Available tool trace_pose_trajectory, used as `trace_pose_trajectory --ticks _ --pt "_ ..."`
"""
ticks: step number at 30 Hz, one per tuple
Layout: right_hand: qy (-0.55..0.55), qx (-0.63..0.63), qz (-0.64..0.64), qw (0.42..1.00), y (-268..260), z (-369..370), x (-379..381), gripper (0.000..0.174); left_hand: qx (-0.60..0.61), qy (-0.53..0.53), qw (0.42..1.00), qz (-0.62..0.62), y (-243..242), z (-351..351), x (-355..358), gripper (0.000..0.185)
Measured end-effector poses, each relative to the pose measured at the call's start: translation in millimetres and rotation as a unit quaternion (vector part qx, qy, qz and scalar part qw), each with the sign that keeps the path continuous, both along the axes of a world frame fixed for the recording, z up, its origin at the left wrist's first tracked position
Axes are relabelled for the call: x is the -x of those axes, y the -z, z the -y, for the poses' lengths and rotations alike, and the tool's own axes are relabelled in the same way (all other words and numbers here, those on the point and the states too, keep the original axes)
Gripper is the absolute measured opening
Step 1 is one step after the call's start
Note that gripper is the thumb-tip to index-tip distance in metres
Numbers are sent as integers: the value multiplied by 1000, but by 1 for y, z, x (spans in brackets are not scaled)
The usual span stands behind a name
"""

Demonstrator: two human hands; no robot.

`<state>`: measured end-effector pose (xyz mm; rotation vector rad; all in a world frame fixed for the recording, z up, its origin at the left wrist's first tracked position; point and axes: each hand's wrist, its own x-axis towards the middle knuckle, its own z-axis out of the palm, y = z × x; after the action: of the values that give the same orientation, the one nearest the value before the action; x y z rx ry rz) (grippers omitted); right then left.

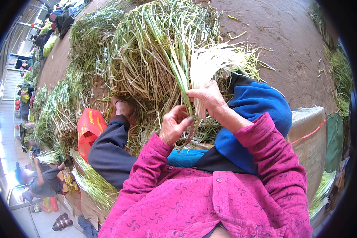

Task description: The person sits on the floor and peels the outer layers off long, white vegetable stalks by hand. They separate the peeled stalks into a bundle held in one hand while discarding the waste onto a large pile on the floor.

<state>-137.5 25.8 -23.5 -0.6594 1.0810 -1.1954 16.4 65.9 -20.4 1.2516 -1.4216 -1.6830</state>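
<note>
My right hand (206, 96) grips a bundle of pale, cleaned leafy stalks (205, 68), whose yellow-white leaf ends droop to the right. A green stalk (178, 73) lies beside the bundle, pinched near that hand's thumb. My left hand (175, 122) is at the stalk's lower end, thumb and fingers curled around or beside it; whether they grip it is hard to tell. Thin brownish strips (191, 135) hang below the hands. Beyond them spreads a large heap of uncleaned green stalks (139, 59) with brown root ends.
A red bag (89, 131) stands by my left leg, near more pale stalks (92, 181). More green heaps (58, 113) line the left. A large wrapped block (308, 145) is at the right. Another person (44, 178) sits at the lower left, holding stalks. Loose leaves lie on the brown ground (285, 44).
</note>
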Motion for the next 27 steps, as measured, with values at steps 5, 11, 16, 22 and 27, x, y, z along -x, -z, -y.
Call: trace_pose_trajectory --ticks 5,11,16,22,27 --pt "-4 45 -76 996 0 0 -2 16 -14 -79 996 -43 -4 20 19 10" --pt "34 46 -46 997 -6 1 -3 17 -8 -142 989 -45 -9 23 29 8" --pt "101 16 86 991 -18 6 10 21 24 -180 981 -64 -19 20 24 7" --pt "207 40 100 972 -31 22 36 20 -54 -263 962 -55 19 16 -36 3" --pt "252 87 156 951 -40 28 61 22 25 -182 850 495 82 16 -145 15"
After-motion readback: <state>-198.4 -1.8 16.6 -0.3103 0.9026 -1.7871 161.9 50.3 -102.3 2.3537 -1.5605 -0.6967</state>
